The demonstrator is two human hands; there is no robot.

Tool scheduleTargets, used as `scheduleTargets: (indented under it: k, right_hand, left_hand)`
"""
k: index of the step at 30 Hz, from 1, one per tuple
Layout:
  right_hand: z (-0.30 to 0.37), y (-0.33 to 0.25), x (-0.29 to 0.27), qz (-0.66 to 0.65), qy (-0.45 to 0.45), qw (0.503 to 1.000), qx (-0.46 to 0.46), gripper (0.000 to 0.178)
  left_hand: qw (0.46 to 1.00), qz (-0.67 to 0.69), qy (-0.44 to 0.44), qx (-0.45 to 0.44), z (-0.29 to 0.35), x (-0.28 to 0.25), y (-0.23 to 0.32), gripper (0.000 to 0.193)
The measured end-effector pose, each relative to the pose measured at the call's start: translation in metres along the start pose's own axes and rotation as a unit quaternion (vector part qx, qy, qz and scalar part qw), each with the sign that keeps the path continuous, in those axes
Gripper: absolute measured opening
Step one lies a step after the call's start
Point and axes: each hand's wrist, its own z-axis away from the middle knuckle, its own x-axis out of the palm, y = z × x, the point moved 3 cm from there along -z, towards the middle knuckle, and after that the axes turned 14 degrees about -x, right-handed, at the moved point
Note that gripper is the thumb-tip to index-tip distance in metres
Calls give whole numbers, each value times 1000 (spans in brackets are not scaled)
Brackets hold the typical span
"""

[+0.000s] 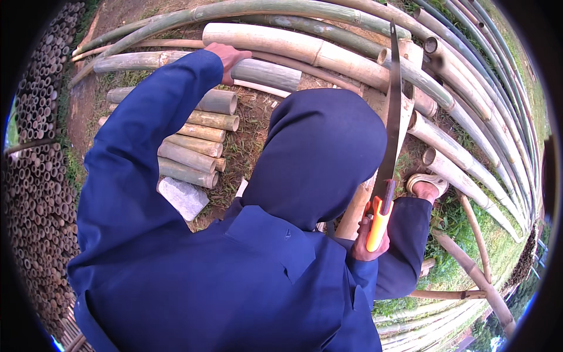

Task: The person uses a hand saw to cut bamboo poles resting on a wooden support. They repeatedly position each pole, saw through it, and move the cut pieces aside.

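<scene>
Handsaw (pixel 394 105): one, in the right hand (pixel 367 246), its blade running up and away from that hand, well to the right of the left hand (pixel 229 60).
Right hand: wrapped around the orange-and-yellow handle (pixel 380 226).
Left hand: laid over a grey-green bamboo pole (pixel 271 75) — its fingers are partly hidden, so I cannot tell how tightly they close. The two hands are well apart.
Pole under the left hand: one, lying crossways, its right end stopping well short of the blade.
Blade edge: crosses over a pale lengthways bamboo (pixel 353 216) in this view; whether they touch I cannot tell.
Room: brown ground (pixel 249 123) shows between the short pieces and the dark clothing (pixel 322 146); right of the blade, open pole ends (pixel 430 156) sit near it — at least four.
Short bamboo pieces (pixel 190 148): at least six, roughly side by side, below the left hand.
Stone block (pixel 182 198): one, just beside the lowest piece.
Foot in a pale clog (pixel 437 180): one, right of the saw.
Stacked bamboo (pixel 38 193): a tall pile at far left, too many ends to count.
</scene>
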Motion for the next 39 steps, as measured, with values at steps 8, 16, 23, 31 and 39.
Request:
scheduleTargets:
  k: [8, 16, 23, 31, 39]
  right_hand:
    - [6, -11, -23, 9, 28, 998, 50, 49]
    - [1, -32, -30, 7, 68, 996, 62, 43]
    - [-26, -70, -83, 129, 205, 969, -43, 5]
    - [34, -72, -213, 298, 346, 889, -13, 29]
    - [112, -65, -246, 331, 382, 860, 77, 41]
  left_hand:
    - [993, -31, -76, -82, 108, 131, -97, 86]
    - [980, -64, -34, -186, 140, 187, -123, 80]
    - [958, 4, -187, -218, 101, 194, -105, 58]
    - [953, 236, 183, 55, -46, -20, 72, 44]
    - [963, 24, 195, 184, -163, -180, 359, 52]
